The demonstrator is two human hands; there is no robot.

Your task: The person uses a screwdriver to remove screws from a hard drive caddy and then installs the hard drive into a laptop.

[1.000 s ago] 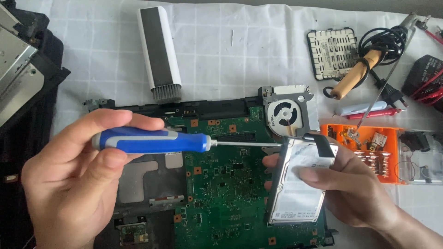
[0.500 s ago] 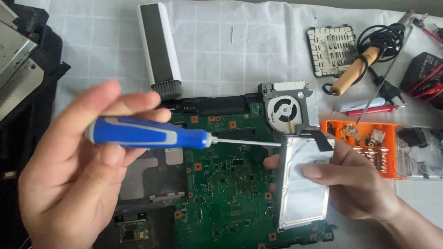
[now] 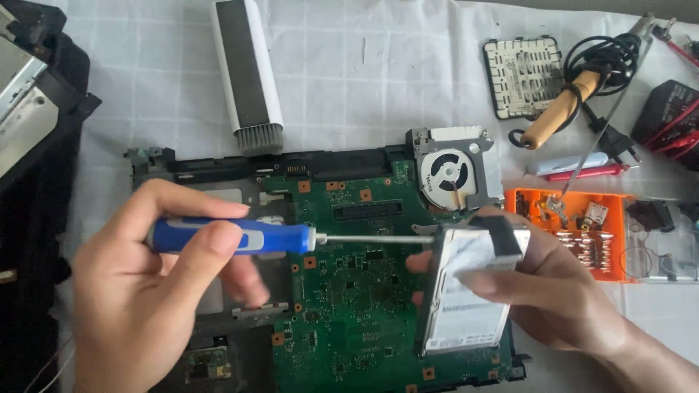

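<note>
Lying at the far left edge, a black laptop casing [image 3: 36,131] with a silvery metal part sits on the white cloth [image 3: 364,80]. Next to it, the left hand [image 3: 138,291] is wrapped around the blue handle of a screwdriver [image 3: 233,237], thumb on top and fingers curled under it, holding the tool level. Its thin metal shaft runs rightward over the green circuit board [image 3: 349,306], and its tip meets the upper left corner of the hard drive [image 3: 466,291]. Above the board, a white and grey brush [image 3: 247,73] lies on the cloth, bristles pointing toward the board's black frame. A round cooling fan [image 3: 451,173] in a metal housing sits at the board's upper right corner.

The silver hard drive stands tilted above the board's right part, lifted off it. The right hand [image 3: 553,291] grips it from the right, thumb across its labelled face and fingertips showing at its left edge, with a black tab beneath the fingers at the top.

Farther right, an orange parts tray [image 3: 575,240] holds small metal pieces. Above it lie a vented black cover [image 3: 524,76], a soldering iron [image 3: 561,109] with a wooden handle and coiled black cord, and red leads [image 3: 677,109] at the edge.
</note>
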